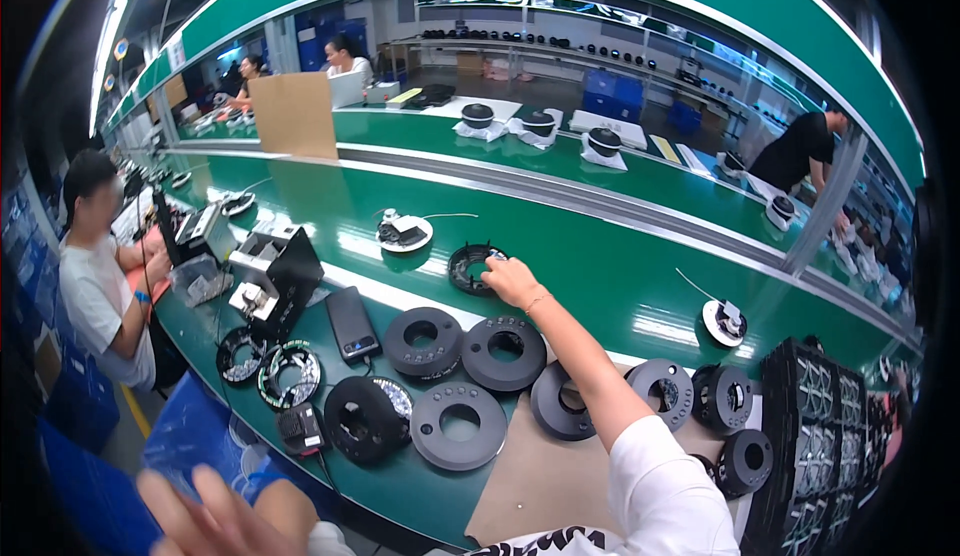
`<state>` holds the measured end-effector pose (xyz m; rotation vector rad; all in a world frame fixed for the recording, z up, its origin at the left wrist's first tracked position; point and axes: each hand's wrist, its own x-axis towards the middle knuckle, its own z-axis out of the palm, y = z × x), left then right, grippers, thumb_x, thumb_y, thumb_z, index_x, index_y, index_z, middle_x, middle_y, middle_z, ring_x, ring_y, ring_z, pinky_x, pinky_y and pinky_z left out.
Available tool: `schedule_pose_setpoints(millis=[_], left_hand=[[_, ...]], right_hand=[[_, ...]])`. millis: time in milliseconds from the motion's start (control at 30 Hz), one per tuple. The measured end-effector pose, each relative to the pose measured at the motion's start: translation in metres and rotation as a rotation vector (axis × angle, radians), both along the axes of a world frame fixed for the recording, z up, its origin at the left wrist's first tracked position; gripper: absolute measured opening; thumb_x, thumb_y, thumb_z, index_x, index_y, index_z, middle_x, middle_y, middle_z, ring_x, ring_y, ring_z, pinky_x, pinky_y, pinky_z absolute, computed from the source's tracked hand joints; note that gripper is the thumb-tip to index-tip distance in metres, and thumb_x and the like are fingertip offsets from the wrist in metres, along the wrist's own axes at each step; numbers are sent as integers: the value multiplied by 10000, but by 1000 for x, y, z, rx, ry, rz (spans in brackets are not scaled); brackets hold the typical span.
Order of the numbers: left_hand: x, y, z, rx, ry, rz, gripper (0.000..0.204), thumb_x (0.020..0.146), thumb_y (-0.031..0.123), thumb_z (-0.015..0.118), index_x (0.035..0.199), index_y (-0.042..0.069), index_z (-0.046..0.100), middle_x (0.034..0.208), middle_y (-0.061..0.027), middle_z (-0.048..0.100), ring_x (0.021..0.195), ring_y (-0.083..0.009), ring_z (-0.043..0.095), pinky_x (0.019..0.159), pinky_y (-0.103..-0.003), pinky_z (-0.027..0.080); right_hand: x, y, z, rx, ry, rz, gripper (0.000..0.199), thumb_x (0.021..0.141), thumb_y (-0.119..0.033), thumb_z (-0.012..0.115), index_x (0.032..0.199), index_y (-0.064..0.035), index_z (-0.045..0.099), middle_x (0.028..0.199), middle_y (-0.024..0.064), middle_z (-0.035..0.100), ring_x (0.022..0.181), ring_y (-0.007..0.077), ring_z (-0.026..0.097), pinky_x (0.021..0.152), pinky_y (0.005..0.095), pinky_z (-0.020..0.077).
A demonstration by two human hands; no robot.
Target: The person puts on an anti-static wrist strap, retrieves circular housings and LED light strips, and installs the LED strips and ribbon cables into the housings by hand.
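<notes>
Right hand point(515, 284) at black ring housing point(466, 274), well in from table's point(400, 491) near edge; picking or placing, I judge. Can't tell either grip; left hand point(215, 518) blurred. Next calls for steady fingers.

I have my right hand point(512, 281) stretched out over the green surface point(620, 281), its fingers at the right edge of a black ring point(462, 278); whether they grip it, I can't tell. My left hand point(215, 514), blurred, is at the lower left, fingers apart. Between my arms lie dark grey discs point(488, 444), near a black power bank point(350, 324). A co-worker point(98, 281) sits at my left.
</notes>
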<state>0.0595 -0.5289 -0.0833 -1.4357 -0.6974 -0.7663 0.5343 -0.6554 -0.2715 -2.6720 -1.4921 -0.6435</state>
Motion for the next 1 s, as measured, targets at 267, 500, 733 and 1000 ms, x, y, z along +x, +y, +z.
schedule_pose_setpoints(millis=[267,500,733,1000], left_hand=[[52,36,-30,-158,-23,-870,254,888,353,429,1010,190,581,1049,16,594,764,-165,510,690,-271,371],[110,6,-79,-490,77,-1885,235,874,333,481,923,132,593,1046,-40,584,803,-206,503,760,-301,380],[109,-51,-116,-922,224,-2695,251,861,314,534,837,74,605,1044,-96,575,841,-246,496,829,-330,389],[97,-137,-147,-1843,625,-2067,147,652,43,652,797,54,633,805,-70,553,853,-285,485,807,-423,373]], right_hand=[[-4,-21,15,252,-62,133,80,716,-65,536,796,-60,532,796,133,512,747,310,553,622,405,465],[-131,-103,113,404,68,169,224,659,-30,598,853,-53,489,851,131,478,798,326,514,641,413,450],[-336,-185,99,236,291,30,138,726,-80,545,831,-18,481,835,129,461,766,283,519,616,378,447],[-416,-231,24,252,429,-41,179,726,-95,543,882,-9,527,886,120,484,834,277,522,709,371,456]])
